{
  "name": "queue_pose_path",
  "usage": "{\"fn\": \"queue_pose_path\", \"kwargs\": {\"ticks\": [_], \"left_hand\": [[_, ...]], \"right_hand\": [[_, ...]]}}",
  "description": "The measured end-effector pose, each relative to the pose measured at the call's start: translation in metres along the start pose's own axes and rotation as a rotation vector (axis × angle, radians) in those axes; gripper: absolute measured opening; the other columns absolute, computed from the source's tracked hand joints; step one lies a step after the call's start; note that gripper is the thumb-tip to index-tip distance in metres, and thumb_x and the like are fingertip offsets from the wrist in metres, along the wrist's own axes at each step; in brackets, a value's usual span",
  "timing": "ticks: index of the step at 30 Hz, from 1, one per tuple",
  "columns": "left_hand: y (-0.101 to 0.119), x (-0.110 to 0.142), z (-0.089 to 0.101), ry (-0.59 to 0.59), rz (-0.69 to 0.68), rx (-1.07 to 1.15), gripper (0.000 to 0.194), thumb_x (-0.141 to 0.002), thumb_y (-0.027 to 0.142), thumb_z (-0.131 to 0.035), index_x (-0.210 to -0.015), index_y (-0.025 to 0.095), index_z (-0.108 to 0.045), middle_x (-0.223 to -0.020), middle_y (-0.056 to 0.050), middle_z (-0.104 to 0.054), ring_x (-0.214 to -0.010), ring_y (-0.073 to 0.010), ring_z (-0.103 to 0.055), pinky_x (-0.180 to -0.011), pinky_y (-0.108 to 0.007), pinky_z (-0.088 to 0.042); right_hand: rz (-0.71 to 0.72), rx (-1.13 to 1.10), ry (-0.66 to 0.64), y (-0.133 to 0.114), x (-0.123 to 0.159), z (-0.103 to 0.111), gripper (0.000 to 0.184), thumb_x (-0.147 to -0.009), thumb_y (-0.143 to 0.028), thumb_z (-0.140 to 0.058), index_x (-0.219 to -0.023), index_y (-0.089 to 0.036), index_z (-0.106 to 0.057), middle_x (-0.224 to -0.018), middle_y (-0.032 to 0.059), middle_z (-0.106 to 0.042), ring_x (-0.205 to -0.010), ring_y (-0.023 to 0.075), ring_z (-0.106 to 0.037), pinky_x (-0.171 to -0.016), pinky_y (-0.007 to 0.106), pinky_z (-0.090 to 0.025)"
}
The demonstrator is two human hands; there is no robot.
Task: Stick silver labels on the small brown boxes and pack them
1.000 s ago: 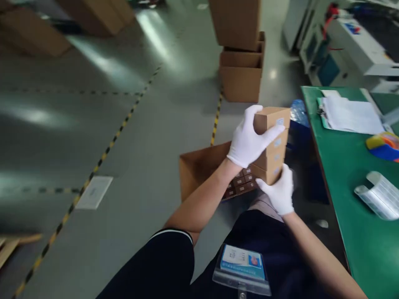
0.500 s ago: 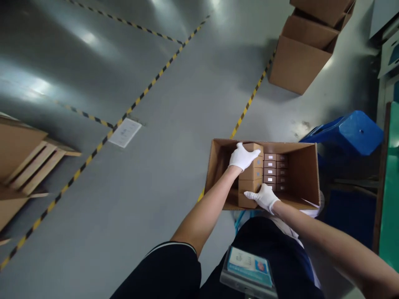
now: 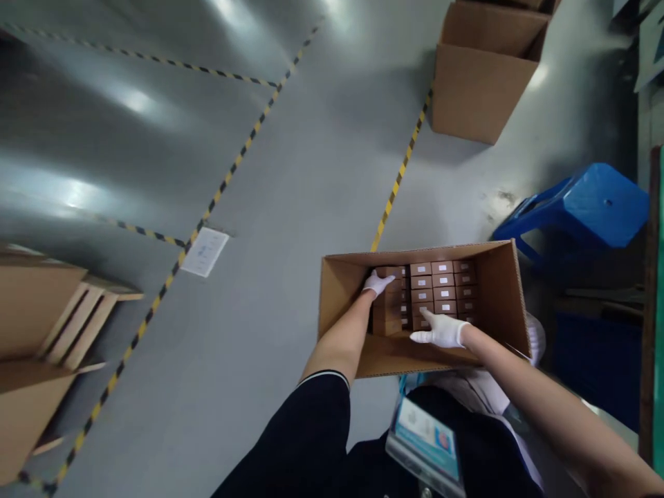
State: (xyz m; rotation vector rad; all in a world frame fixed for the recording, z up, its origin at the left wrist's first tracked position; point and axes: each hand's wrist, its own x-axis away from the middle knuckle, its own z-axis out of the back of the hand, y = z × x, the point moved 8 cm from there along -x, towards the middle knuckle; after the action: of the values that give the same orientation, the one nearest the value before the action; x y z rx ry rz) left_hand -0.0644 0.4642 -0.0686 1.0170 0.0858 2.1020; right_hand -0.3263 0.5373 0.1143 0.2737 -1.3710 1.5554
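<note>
Two hands in white cotton gloves are inside one open kraft carton [image 3: 342, 297], which sits low in front of the person, near the lower middle of the view. Its far part holds rows of small kraft boxes [image 3: 433, 290], standing packed together with white labels on their top faces. Along the left side of these rows is a taller block of the same boxes [image 3: 386, 311], lying with their broad brown sides up. The left hand [image 3: 377, 282] is at the far end of that block, fingers together and pointing right; it touches the block, but whether it grips cannot be told. The right hand [image 3: 440, 330] lies flat at the near edge of the boxes, fingers extended and slightly apart, the index reaching furthest, with no clamp on anything. An ID badge [image 3: 425, 443] in a clear sleeve hangs near the body. Far from the carton stands a cardboard box [image 3: 482, 79] on the grey floor [image 3: 311, 207], beside yellow-and-black tape [image 3: 402, 169]. A blue plastic stool [image 3: 586, 207] is to the right, a green bench [image 3: 658, 311] at the right edge, and wooden slats [image 3: 77, 311] at the left.
</note>
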Motion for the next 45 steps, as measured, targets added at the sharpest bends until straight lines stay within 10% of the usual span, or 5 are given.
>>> {"fn": "queue_pose_path", "kwargs": {"ticks": [4, 10, 16, 28, 45], "left_hand": [[-0.017, -0.023, 0.005, 0.055, 0.024, -0.176, 0.045, -0.097, 0.043, -0.068, -0.133, 0.017, -0.061, -0.132, -0.013, -0.063, -0.116, -0.0277, -0.065, -0.099, -0.049, -0.057], [-0.020, -0.011, -0.017, 0.090, -0.192, -0.408, 0.043, -0.099, 0.041, -0.066, -0.134, 0.018, -0.061, -0.138, -0.014, -0.059, -0.122, -0.0291, -0.061, -0.103, -0.052, -0.054], [-0.004, 0.001, -0.069, -0.023, -0.455, -0.539, 0.043, -0.097, 0.040, -0.069, -0.133, 0.019, -0.062, -0.143, -0.013, -0.057, -0.128, -0.0304, -0.057, -0.108, -0.055, -0.049], [-0.028, -0.044, -0.032, 0.104, -0.388, -0.579, 0.054, -0.097, 0.040, -0.069, -0.144, 0.021, -0.053, -0.144, -0.014, -0.055, -0.121, -0.0296, -0.061, -0.100, -0.051, -0.056], [-0.009, -0.048, -0.051, -0.042, -0.420, -0.834, 0.043, -0.099, 0.039, -0.067, -0.135, 0.018, -0.060, -0.131, -0.012, -0.063, -0.112, -0.0263, -0.066, -0.096, -0.049, -0.059]], "right_hand": [[-0.010, -0.030, 0.217, 0.045, 0.063, 0.025, 0.085, -0.096, -0.066, -0.056, -0.157, -0.008, -0.043, -0.160, 0.0252, -0.047, -0.148, 0.0368, -0.047, -0.123, 0.048, -0.038], [0.005, 0.189, 0.837, 0.077, 0.136, 0.026, 0.060, -0.105, -0.053, -0.045, -0.144, -0.008, -0.056, -0.133, 0.0224, -0.070, -0.117, 0.0341, -0.070, -0.101, 0.047, -0.054], [0.027, 0.497, 0.868, 0.067, 0.136, 0.005, 0.040, -0.106, -0.040, -0.049, -0.132, -0.014, -0.066, -0.114, 0.0142, -0.078, -0.087, 0.0265, -0.072, -0.077, 0.037, -0.048], [0.055, 0.520, 0.979, 0.063, 0.143, 0.002, 0.031, -0.106, -0.033, -0.049, -0.121, -0.017, -0.070, -0.104, 0.0095, -0.079, -0.078, 0.0213, -0.068, -0.075, 0.034, -0.042], [0.023, 0.527, 0.977, 0.062, 0.142, 0.001, 0.032, -0.106, -0.027, -0.045, -0.119, -0.017, -0.072, -0.096, 0.0090, -0.078, -0.076, 0.0210, -0.066, -0.074, 0.034, -0.041]]}}
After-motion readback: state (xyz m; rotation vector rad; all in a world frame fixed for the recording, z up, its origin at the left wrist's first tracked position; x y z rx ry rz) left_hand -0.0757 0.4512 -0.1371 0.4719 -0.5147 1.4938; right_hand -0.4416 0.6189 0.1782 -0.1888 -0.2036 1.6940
